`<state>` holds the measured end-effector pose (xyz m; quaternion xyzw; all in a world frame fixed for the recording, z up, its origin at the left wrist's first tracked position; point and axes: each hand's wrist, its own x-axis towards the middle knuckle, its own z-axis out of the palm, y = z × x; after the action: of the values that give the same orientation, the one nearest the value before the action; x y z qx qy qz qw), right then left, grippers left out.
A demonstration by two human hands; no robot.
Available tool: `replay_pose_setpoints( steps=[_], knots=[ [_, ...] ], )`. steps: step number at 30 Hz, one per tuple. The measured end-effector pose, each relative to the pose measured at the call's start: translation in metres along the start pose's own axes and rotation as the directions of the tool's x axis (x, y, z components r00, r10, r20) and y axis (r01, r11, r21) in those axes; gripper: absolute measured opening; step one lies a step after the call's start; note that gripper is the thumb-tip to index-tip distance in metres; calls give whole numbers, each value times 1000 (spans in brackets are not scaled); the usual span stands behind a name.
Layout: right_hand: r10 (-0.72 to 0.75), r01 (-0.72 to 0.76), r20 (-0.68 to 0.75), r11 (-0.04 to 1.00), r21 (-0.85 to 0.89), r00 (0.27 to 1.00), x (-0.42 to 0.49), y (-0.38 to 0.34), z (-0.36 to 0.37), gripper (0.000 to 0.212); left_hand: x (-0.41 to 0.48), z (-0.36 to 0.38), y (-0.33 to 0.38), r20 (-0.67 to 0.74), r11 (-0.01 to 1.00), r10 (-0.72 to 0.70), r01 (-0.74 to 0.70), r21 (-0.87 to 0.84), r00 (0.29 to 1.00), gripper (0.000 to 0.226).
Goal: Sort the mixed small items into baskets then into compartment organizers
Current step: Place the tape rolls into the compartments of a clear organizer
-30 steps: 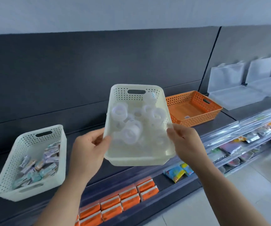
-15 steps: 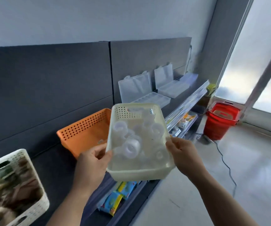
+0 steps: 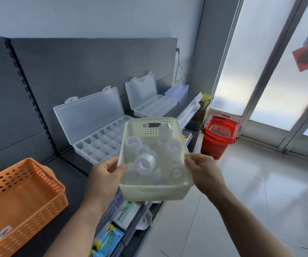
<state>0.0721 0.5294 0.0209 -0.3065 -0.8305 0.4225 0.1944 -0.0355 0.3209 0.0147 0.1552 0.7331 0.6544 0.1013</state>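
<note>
Head view: cream basket (image 3: pixel 149 190) of tape rolls (image 3: pixel 145 163) held in air past shelf (image 3: pixel 69 179) front edge, over floor. Left hand (image 3: pixel 103 177) grips left rim; right hand (image 3: pixel 203 171) pinches right rim. Open organizer (image 3: pixel 101 143) along shelf back edge. Risk: rim grips slip or loose rolls shift, basket tips, rolls spill to floor.

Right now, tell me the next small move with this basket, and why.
Probably carry the basket a little forward-left and set it on the shelf beside the near organizer. The left hand and right hand hold it in the air by its sides, it holds tape rolls, and the organizer's lid stands open over compartments that look empty.
</note>
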Motion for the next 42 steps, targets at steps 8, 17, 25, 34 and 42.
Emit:
replay_pose_setpoints(
  steps=[8, 17, 25, 34, 42],
  knots=[
    [66, -67, -32, 997, -25, 997, 162, 21, -5, 28, 159, 79, -2, 49, 996, -56, 59, -61, 997, 32],
    [145, -146, 31, 989, 35, 989, 319, 55, -11, 21, 302, 159, 0, 2, 995, -52, 52, -88, 999, 37],
    [16, -47, 211, 989, 140, 977, 465, 81, -27, 31, 400, 223, -19, -138, 975, -135, 107, -193, 981, 33],
    [-62, -1, 475, 991, 130, 878, 646, 91, -35, 33, 459, 279, -25, -262, 948, -226, 150, -282, 938, 30],
    [40, -107, 580, 991, 82, 813, 736, 85, -10, 27, 499, 268, -23, -242, 956, -264, 222, -191, 934, 32]
  ],
)
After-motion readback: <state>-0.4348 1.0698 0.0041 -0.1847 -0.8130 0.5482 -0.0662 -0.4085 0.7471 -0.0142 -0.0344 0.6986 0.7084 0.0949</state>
